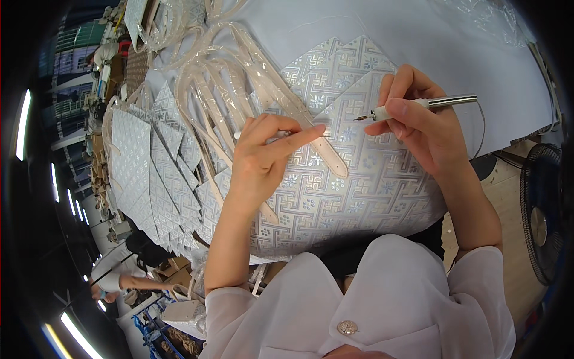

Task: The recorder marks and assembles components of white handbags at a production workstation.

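Note:
A pale beige strap (326,157) with stitched edges and small holes lies across a silver-white patterned panel (382,161). My left hand (260,157) rests over it, index finger stretched out onto the strap near its rounded end. The other fingers are curled round a slim whitish object, mostly hidden. Held like a pen in my right hand (421,116) is a corded pen-shaped heating tool (452,100) with a white grip, a metal barrel and a thin metal tip. That tip points left, just above the panel and apart from the strap.
Several beige straps in clear plastic wrap (221,75) lie at the far left of the white table (454,54). A stack of patterned panels (134,149) stands left. A black fan (538,224) is at the right. Another person (122,269) is at the lower left.

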A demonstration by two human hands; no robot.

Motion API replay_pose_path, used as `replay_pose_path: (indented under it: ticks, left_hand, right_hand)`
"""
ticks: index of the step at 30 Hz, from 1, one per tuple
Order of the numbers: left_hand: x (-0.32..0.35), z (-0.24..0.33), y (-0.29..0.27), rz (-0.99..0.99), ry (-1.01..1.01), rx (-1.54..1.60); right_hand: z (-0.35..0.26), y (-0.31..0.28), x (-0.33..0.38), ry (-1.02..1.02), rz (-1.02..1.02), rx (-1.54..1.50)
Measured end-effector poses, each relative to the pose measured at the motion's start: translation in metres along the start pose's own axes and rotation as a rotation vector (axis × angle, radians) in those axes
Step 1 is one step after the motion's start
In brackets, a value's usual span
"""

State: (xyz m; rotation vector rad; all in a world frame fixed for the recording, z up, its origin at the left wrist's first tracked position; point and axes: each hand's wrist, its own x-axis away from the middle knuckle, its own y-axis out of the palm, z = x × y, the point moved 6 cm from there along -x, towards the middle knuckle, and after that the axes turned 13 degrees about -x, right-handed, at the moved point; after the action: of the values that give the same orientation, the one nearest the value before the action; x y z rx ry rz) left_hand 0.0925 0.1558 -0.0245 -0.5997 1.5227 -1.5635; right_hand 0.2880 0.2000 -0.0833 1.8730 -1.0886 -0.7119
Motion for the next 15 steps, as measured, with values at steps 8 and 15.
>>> replay_pose_path:
  ticks: [8, 15]
  left_hand:
    - [-0.011, 0.012, 0.007, -0.098, -0.297, 0.318]
    - [0.023, -0.041, -0.021, 0.222, -0.57, 0.327]
  right_hand:
    - [-0.004, -0.002, 0.004, 0.004, 0.013, -0.012]
    - [0.002, 0.002, 0.0, 0.032, -0.075, 0.051]
